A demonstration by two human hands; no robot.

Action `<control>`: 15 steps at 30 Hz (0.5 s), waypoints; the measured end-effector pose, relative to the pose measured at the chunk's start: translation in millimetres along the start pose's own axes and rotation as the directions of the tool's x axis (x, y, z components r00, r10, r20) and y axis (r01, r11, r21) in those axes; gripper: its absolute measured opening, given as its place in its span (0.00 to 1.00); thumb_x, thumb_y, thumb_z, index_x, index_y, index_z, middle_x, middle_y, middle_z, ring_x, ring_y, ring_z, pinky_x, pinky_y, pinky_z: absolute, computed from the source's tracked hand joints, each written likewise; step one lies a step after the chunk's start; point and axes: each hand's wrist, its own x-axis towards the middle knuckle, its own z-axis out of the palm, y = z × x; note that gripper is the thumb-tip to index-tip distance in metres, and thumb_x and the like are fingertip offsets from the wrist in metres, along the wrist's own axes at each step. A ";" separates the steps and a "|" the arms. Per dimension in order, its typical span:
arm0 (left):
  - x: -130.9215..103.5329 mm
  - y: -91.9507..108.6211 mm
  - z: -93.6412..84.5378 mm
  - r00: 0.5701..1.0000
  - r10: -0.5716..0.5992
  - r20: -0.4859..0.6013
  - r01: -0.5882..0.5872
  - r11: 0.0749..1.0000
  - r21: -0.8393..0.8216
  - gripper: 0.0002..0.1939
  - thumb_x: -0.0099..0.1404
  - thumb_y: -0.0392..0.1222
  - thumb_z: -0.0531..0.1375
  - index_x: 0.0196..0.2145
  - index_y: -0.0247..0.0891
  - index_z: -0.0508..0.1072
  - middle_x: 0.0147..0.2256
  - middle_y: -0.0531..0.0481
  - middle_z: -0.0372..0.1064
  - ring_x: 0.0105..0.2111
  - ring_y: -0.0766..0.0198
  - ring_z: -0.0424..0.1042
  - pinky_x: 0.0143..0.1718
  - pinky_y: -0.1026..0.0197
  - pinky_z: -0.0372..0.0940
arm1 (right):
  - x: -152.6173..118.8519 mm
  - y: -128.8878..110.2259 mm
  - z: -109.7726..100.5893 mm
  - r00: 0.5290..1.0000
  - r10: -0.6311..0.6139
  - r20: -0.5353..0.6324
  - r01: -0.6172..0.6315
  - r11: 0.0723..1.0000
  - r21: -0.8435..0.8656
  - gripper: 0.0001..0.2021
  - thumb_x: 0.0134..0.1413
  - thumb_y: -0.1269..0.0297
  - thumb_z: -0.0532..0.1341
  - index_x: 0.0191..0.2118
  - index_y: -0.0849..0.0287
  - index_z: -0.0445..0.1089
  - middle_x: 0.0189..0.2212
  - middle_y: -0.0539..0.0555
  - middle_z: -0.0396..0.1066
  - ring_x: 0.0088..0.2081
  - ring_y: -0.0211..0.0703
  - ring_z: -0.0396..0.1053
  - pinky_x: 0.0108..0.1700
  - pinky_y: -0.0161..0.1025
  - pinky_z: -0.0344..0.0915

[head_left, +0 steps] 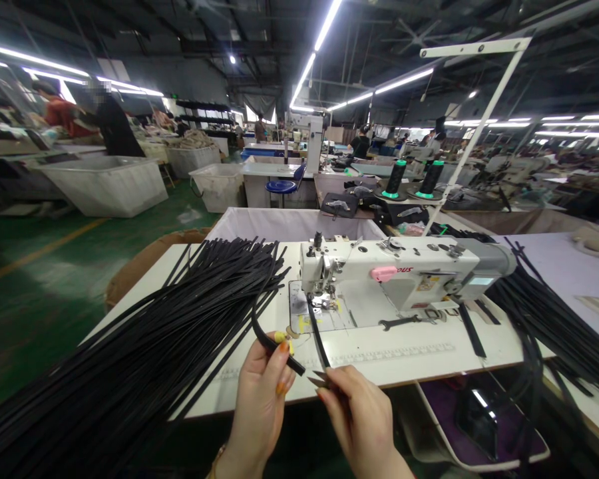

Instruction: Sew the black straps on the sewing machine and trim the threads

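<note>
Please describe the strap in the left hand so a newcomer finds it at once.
Find the white sewing machine; left of it lies a heap of black straps. In front, between them, the left hand pinches one strap near its end. It curves strongly, unlike the straighter strap running from the machine.

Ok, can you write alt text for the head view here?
A person's left hand pinches a narrow black strip near its end while the right hand holds pointed metal snips beside it, in front of a white sewing machine. A large bundle of long black strips lies across the white tabletop at left.
</note>
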 end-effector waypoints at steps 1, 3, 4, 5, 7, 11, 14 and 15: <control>-0.5 -0.3 0.3 1.000 0.010 -0.001 -0.010 1.000 0.007 0.11 0.56 0.41 0.69 0.35 0.38 0.72 0.25 0.58 0.63 0.18 0.79 0.53 0.20 0.75 0.54 | -0.1 -0.5 0.7 1.000 -0.014 0.011 0.014 1.000 0.001 0.14 0.55 0.74 0.61 0.47 0.59 0.63 0.29 0.55 0.73 0.30 0.41 0.71 0.29 0.36 0.67; -1.7 -1.3 1.0 1.000 0.026 -0.008 -0.026 0.999 0.024 0.11 0.56 0.41 0.69 0.35 0.38 0.72 0.26 0.58 0.64 0.18 0.79 0.53 0.19 0.75 0.54 | 0.7 -2.2 2.0 0.998 -0.049 0.028 0.049 0.999 -0.008 0.14 0.54 0.74 0.61 0.47 0.60 0.64 0.29 0.54 0.73 0.29 0.41 0.71 0.29 0.36 0.67; -2.4 -2.1 1.2 0.999 0.032 -0.015 -0.031 0.999 0.034 0.11 0.56 0.41 0.69 0.35 0.39 0.72 0.26 0.57 0.64 0.18 0.79 0.53 0.19 0.75 0.54 | 1.4 -3.3 2.4 0.998 -0.060 0.032 0.061 0.998 -0.018 0.14 0.54 0.74 0.61 0.47 0.60 0.64 0.28 0.54 0.73 0.29 0.40 0.71 0.29 0.36 0.67; -3.2 -2.9 1.2 0.999 0.039 -0.024 -0.038 0.998 0.045 0.12 0.56 0.41 0.69 0.35 0.39 0.72 0.26 0.57 0.64 0.19 0.79 0.53 0.19 0.75 0.54 | 2.3 -4.4 2.7 0.997 -0.067 0.033 0.068 0.997 -0.032 0.14 0.54 0.73 0.61 0.47 0.60 0.64 0.28 0.54 0.73 0.29 0.40 0.71 0.29 0.36 0.67; -4.5 -4.4 0.9 0.998 0.050 -0.042 -0.047 0.997 0.061 0.12 0.55 0.42 0.69 0.35 0.39 0.72 0.27 0.57 0.65 0.19 0.79 0.54 0.19 0.74 0.54 | 4.0 -5.9 2.8 0.997 -0.065 0.030 0.067 0.996 -0.058 0.13 0.55 0.72 0.61 0.47 0.60 0.64 0.28 0.54 0.74 0.29 0.40 0.71 0.30 0.35 0.67; -5.9 -5.9 -0.6 0.997 0.067 -0.043 -0.064 0.995 0.070 0.12 0.55 0.41 0.69 0.36 0.40 0.73 0.29 0.56 0.66 0.19 0.78 0.54 0.19 0.74 0.54 | 6.1 -6.0 1.8 0.998 -0.062 0.029 0.064 0.995 -0.079 0.13 0.56 0.72 0.61 0.47 0.61 0.65 0.29 0.54 0.74 0.29 0.40 0.71 0.30 0.35 0.66; -5.8 -6.4 -1.1 0.996 0.081 -0.031 -0.078 0.993 0.084 0.11 0.56 0.41 0.69 0.36 0.40 0.73 0.29 0.56 0.66 0.19 0.78 0.54 0.20 0.74 0.54 | 6.3 -4.8 0.8 0.997 -0.061 0.052 0.065 0.994 -0.083 0.13 0.56 0.72 0.61 0.47 0.61 0.65 0.29 0.54 0.74 0.29 0.40 0.71 0.29 0.34 0.66; -5.7 -6.6 -1.1 0.996 0.081 -0.029 -0.078 0.993 0.091 0.11 0.56 0.41 0.69 0.36 0.40 0.73 0.29 0.56 0.66 0.19 0.78 0.54 0.19 0.74 0.54 | 6.4 -4.4 0.4 0.996 -0.063 0.062 0.068 0.994 -0.081 0.12 0.56 0.72 0.61 0.47 0.61 0.65 0.28 0.54 0.74 0.29 0.40 0.71 0.29 0.34 0.65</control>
